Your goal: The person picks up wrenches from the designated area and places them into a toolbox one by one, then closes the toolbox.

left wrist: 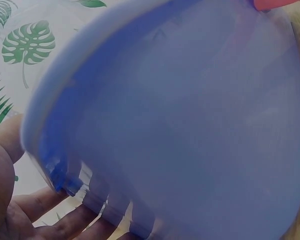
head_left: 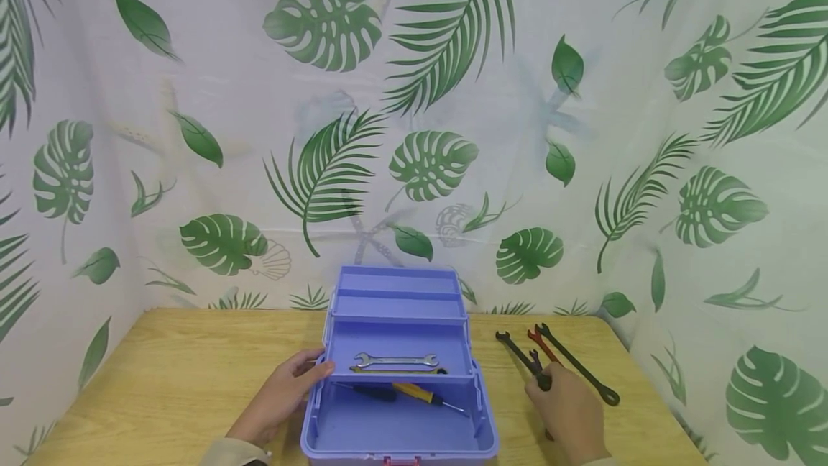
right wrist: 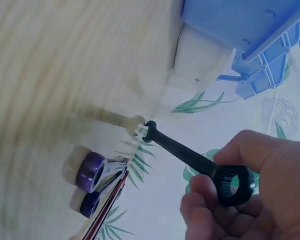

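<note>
An open blue toolbox (head_left: 401, 443) with raised tiered trays stands at the front of the table. My left hand (head_left: 284, 388) holds its left side, thumb on the tray corner and fingers against the outer wall; in the left wrist view the fingers (left wrist: 85, 220) lie spread along the wall. My right hand (head_left: 572, 408), right of the box, pinches a black combination wrench (right wrist: 182, 154) by its ring end, the open end pointing away. The lower tray (head_left: 401, 336) bears a silver open-end wrench (head_left: 396, 360) and a thin yellow tool behind its front lip.
In the box's bottom lie a yellow-handled screwdriver (head_left: 414, 392) and a dark-handled tool (head_left: 375, 393). Right of the held wrench, a red wrench (head_left: 546, 345) and a long black wrench (head_left: 578, 365) lie on the wooden table (head_left: 213, 372). A leaf-patterned sheet hangs behind.
</note>
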A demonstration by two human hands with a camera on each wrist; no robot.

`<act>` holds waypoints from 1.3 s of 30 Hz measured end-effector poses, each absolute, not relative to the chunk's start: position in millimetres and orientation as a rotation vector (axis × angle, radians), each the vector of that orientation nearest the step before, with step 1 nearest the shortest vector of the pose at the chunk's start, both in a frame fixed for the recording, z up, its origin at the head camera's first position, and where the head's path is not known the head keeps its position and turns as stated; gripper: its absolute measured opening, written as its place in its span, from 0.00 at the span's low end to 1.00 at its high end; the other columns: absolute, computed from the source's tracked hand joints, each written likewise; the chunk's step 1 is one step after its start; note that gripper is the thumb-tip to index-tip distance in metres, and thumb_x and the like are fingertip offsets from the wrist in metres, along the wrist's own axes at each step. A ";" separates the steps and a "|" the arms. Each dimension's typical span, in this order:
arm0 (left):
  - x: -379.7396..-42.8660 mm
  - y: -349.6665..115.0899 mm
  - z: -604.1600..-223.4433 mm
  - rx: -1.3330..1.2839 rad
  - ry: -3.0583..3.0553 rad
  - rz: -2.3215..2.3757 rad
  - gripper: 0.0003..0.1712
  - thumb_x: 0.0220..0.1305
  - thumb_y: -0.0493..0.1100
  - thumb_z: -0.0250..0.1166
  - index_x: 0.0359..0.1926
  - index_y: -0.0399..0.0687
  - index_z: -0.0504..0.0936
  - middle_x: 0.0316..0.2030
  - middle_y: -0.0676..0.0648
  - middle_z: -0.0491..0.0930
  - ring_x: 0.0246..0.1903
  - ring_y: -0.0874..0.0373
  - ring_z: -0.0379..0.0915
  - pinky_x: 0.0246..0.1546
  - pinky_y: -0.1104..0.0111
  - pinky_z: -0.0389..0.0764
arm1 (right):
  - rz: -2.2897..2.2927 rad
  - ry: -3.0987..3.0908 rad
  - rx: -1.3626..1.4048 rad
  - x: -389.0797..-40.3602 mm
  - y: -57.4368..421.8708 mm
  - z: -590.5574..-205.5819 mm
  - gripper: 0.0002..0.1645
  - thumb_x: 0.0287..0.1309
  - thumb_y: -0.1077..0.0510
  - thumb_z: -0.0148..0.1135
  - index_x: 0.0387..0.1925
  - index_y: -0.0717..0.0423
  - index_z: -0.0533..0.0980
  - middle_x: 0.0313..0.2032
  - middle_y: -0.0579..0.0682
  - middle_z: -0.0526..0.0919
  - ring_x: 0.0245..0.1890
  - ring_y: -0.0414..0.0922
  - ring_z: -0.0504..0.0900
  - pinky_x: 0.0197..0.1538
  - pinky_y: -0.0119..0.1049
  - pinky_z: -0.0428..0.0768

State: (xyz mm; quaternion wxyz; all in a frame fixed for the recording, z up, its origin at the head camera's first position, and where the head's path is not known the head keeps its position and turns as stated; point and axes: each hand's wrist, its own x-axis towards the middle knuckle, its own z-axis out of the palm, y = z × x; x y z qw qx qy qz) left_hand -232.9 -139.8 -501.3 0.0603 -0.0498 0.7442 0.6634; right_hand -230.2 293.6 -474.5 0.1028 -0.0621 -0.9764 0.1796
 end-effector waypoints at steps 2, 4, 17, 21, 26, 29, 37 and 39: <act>-233.3 -139.9 -501.9 -0.154 2.254 2.004 0.34 0.72 0.54 0.67 0.69 0.37 0.74 0.64 0.31 0.76 0.54 0.43 0.81 0.45 0.49 0.87 | 0.505 -2.859 -0.177 -229.8 293.2 -476.0 0.15 0.59 0.52 0.67 0.36 0.63 0.83 0.23 0.47 0.83 0.20 0.43 0.75 0.19 0.39 0.70; -233.4 -140.0 -501.9 -0.155 2.251 2.005 0.34 0.71 0.54 0.67 0.69 0.37 0.74 0.64 0.31 0.75 0.54 0.43 0.80 0.45 0.49 0.87 | 0.482 -2.877 -0.187 -229.8 292.9 -477.5 0.15 0.60 0.51 0.68 0.37 0.62 0.83 0.23 0.48 0.83 0.20 0.43 0.76 0.19 0.39 0.71; -235.8 -138.3 -505.5 -0.132 2.239 2.036 0.34 0.71 0.54 0.67 0.68 0.36 0.76 0.64 0.33 0.76 0.51 0.46 0.82 0.45 0.51 0.88 | 0.520 -2.991 -0.275 -230.3 290.7 -485.1 0.15 0.62 0.50 0.68 0.30 0.58 0.79 0.23 0.47 0.80 0.24 0.46 0.78 0.26 0.46 0.74; -235.1 -138.8 -504.7 -0.133 2.250 2.013 0.35 0.70 0.55 0.67 0.68 0.37 0.76 0.65 0.32 0.76 0.51 0.45 0.82 0.46 0.51 0.88 | 0.544 -3.020 -0.295 -230.8 290.3 -486.9 0.15 0.62 0.49 0.68 0.33 0.58 0.80 0.26 0.48 0.83 0.28 0.48 0.82 0.31 0.51 0.78; -234.0 -139.6 -502.5 -0.136 2.253 1.991 0.36 0.70 0.58 0.67 0.68 0.37 0.76 0.65 0.33 0.76 0.52 0.45 0.82 0.46 0.52 0.88 | 0.581 -3.041 -0.296 -230.4 289.8 -488.7 0.16 0.60 0.48 0.69 0.36 0.58 0.81 0.30 0.49 0.85 0.32 0.50 0.83 0.34 0.53 0.79; -234.0 -140.1 -501.9 -0.134 2.263 1.982 0.37 0.70 0.58 0.67 0.67 0.37 0.76 0.65 0.32 0.75 0.52 0.45 0.82 0.47 0.52 0.87 | 0.584 -3.046 -0.277 -230.1 289.8 -489.6 0.16 0.59 0.48 0.70 0.35 0.57 0.80 0.30 0.49 0.85 0.32 0.49 0.83 0.33 0.53 0.79; -234.6 -141.3 -502.5 -0.147 2.281 1.962 0.37 0.69 0.60 0.68 0.67 0.38 0.77 0.64 0.33 0.76 0.53 0.45 0.81 0.48 0.50 0.87 | 0.581 -3.035 -0.253 -230.1 290.1 -490.7 0.17 0.58 0.48 0.72 0.35 0.58 0.80 0.29 0.48 0.84 0.30 0.47 0.82 0.30 0.49 0.79; -234.5 -141.1 -502.3 -0.145 2.279 1.964 0.37 0.69 0.60 0.68 0.67 0.38 0.77 0.65 0.33 0.76 0.54 0.44 0.81 0.48 0.50 0.87 | 0.580 -3.035 -0.250 -230.2 290.3 -490.8 0.17 0.57 0.48 0.72 0.35 0.58 0.80 0.29 0.48 0.85 0.30 0.47 0.82 0.29 0.49 0.79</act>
